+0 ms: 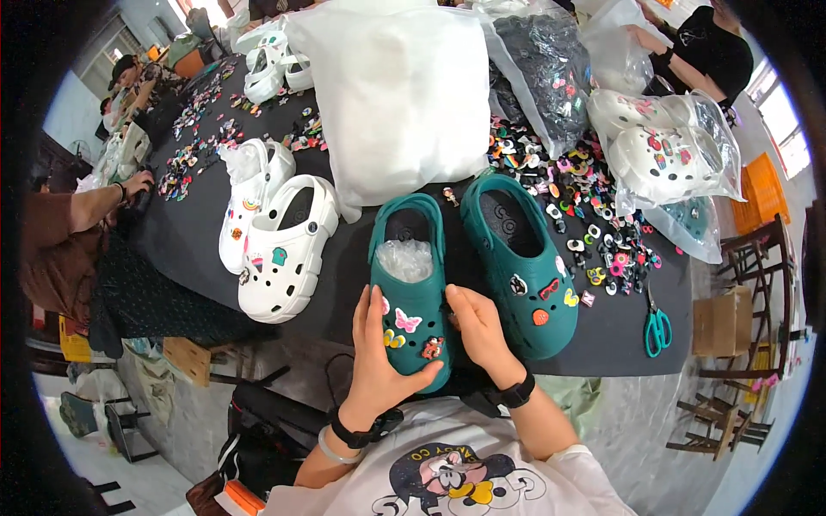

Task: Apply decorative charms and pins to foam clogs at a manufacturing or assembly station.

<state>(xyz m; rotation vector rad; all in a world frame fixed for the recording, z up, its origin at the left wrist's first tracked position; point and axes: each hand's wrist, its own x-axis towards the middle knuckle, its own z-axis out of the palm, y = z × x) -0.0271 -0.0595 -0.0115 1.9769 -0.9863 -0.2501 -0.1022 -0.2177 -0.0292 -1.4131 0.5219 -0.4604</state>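
— Clog (411,297), the dark green one: where is it and how do you have it?

— It lies at the near edge of the black table (198,232), toe toward me, and both my hands are on its toe end. My left hand (379,357) wraps its left side, fingers lying up along the upper, thumb curled under the toe; so that hand is closed on the shoe. My right hand (477,331) presses against its right side, fingers together against the wall.

— What's on the clog?

— A pink butterfly charm (407,321), a yellow charm (394,340) below it, and a red-brown charm (432,347) near my thumb. Crumpled clear plastic (404,258) stuffs the opening.

— And beside it?

— Its partner, a second green clog (520,267), just to the right, nearly touching, with several charms already on it. Further right, a scatter of loose charms (594,224) and teal scissors (657,327). To the left, a pair of white clogs (280,236). Behind, a big white bag (400,95), and at right a clear bag of white clogs (662,150). Another person's hand (138,185) rests at the table's far left.
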